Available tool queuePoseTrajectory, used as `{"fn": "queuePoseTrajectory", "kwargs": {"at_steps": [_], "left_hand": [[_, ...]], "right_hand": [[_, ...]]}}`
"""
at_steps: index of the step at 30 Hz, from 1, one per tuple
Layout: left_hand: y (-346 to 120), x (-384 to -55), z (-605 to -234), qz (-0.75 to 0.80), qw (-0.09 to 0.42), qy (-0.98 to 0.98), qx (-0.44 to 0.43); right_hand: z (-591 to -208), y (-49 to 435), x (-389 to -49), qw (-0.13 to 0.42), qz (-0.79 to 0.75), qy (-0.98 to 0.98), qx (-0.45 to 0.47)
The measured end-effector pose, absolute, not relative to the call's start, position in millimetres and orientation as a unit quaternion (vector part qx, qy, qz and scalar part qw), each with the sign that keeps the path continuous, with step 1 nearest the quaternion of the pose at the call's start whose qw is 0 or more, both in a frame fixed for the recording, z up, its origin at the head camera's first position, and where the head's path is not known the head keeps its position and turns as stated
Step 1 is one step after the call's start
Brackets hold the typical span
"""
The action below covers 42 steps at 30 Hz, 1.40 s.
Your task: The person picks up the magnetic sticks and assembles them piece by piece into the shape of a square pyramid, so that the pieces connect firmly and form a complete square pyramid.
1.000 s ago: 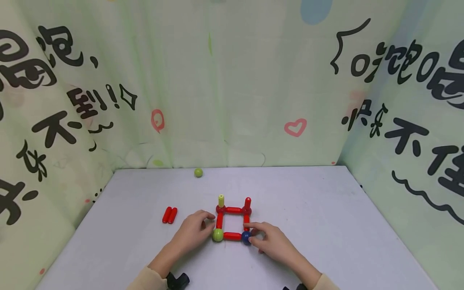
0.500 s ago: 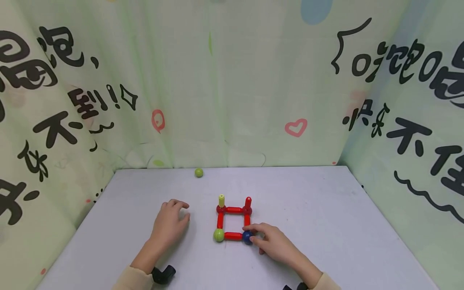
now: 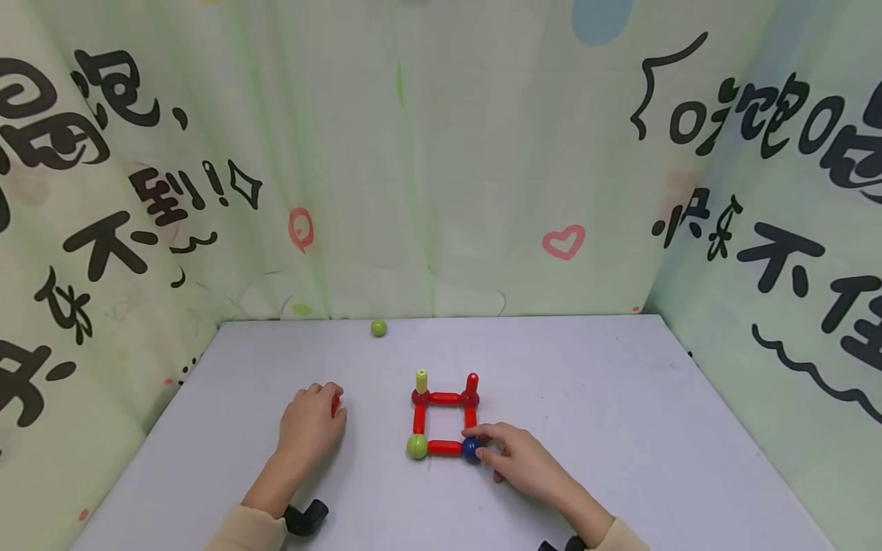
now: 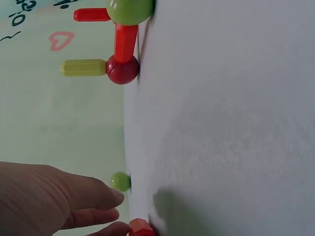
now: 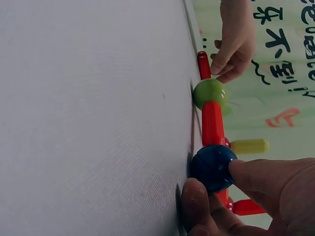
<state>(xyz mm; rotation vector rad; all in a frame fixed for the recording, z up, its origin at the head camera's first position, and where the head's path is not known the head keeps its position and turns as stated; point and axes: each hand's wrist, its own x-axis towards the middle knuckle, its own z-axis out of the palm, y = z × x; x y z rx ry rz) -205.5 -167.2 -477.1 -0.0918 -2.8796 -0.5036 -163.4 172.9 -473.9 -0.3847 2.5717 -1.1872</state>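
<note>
Frame [image 3: 444, 448] lies flat, yellow rod [image 3: 422, 381] upright.

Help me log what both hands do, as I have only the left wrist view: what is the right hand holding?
Observer: The right hand holds a shiny dark blue ball between thumb and fingers.
Operator: Where does that ball sit?
Observer: At the near right corner of the square frame built from straight red rods and round balls.
Operator: What links it to the shiny light green ball at my top edge?
Observer: A single straight red rod, forming the near side.
</note>
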Motion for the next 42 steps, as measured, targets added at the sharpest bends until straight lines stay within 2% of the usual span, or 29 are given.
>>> {"fn": "queuePoseTrajectory", "kwargs": {"at_steps": [12,26,31,42], "left_hand": [[-162,-204,-479,-0.211,0.111,-0.971,-0.035],[-141,-197,-477,-0.215,-0.014,-0.973,-0.087],[-131,-196,-477,-0.257,-0.034,-0.962,-0.082],[-118,-184,-475,-0.329,-0.013,-0.933,-0.143]], "right_hand": [[-473,173,-163,0.144,-0.413,0.889,-0.137],[-473,174,-164,0.149,-0.413,0.888,-0.136],[-474,174,-165,0.15,-0.414,0.887,-0.141],[-475,175,-165,0.148,-0.418,0.886,-0.14]]}}
